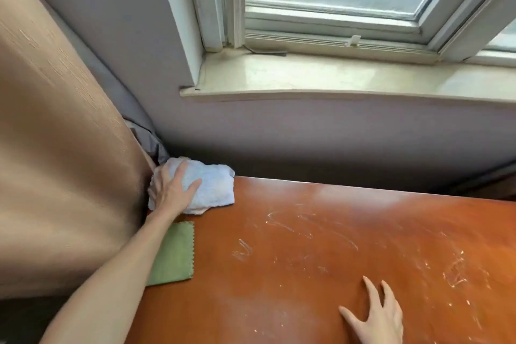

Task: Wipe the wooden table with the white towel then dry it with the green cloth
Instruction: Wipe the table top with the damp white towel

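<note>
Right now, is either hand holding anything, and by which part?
Left hand lies on top of the white towel, near its left side; right hand rests flat on the table, holding nothing.

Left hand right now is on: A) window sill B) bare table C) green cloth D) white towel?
D: the left hand lies flat on the bunched white towel at the far left corner of the wooden table; the green cloth lies nearer, under the forearm, not held.

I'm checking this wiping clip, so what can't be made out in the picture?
- Head view: green cloth, left part hidden under the left forearm.
- White towel: partly covered by the left hand.
- Right hand: wrist cut off by the bottom edge.
- Wooden table: right and near edges out of frame.
</note>
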### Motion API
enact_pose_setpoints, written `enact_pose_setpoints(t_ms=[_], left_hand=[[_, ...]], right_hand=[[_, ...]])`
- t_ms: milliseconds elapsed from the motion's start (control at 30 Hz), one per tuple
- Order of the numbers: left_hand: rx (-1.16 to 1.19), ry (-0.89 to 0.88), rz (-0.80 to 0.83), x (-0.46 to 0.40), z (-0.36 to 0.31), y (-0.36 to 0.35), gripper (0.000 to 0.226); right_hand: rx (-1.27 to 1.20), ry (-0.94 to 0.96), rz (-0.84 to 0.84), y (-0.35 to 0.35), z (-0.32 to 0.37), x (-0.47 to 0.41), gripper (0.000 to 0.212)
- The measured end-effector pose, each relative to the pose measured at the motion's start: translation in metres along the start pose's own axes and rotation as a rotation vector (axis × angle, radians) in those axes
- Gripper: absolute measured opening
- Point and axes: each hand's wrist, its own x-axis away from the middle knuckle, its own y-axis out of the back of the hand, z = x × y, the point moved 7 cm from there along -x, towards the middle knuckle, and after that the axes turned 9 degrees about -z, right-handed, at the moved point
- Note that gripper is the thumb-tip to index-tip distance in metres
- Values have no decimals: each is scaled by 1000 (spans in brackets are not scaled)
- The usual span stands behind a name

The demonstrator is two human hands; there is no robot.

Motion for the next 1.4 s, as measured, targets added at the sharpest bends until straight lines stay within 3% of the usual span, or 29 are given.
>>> enact_pose_setpoints(t_ms=[100, 267, 467, 600, 800, 967, 1133, 1233, 1400], left_hand=[[-21, 13, 75, -16, 6, -20, 64], [-80, -6, -9, -2, -2, -29, 61], [-90, -105, 54, 29, -61, -52, 87], [-99, -265, 174, 84, -118, -84, 103], [-23, -488, 154, 209, -148, -105, 86], [-61, -442, 123, 280, -103, -101, 88], [-91, -390, -2, 247, -69, -91, 93], [-92, -270, -72, 199, -64, -82, 98], [-45, 79, -109, 123, -75, -78, 100]], right_hand=[[70, 19, 30, -12, -15, -5, 103], [41, 72, 16, -19, -14, -5, 103], [50, 69, 20, -23, -17, -6, 102], [63, 81, 18, -23, -17, -7, 102], [103, 83, 24, -23, -16, -8, 102], [134, 85, 16, -24, -18, -9, 102], [102, 83, 17, -25, -17, -10, 102], [91, 77, 31, -27, -18, -11, 103], [71, 83, 61, -26, -15, -8, 102]])
